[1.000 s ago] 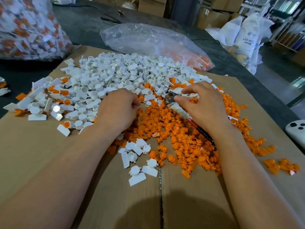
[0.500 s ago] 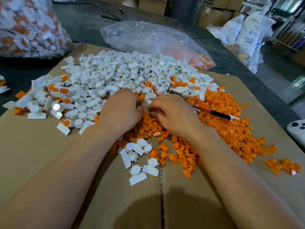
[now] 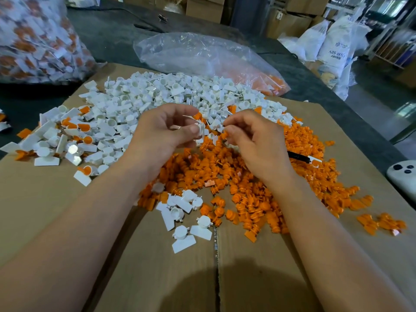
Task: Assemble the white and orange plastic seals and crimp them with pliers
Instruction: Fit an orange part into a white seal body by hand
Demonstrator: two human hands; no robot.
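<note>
cardboard [image 3: 157, 278] under my forearms. my left hand [image 3: 162, 129] pinches one white seal [image 3: 201, 129], my right hand [image 3: 254, 140] pinches one orange plug [image 3: 225, 134], above a white heap [image 3: 168, 93] and an orange heap [image 3: 247, 176], both past counting. one pliers [image 3: 301, 157] lies on the orange heap. two plastic bags [image 3: 202, 55] sit on the dark table [image 3: 108, 41]; boxes [image 3: 202, 5] and sacks [image 3: 333, 46] beyond.
</note>
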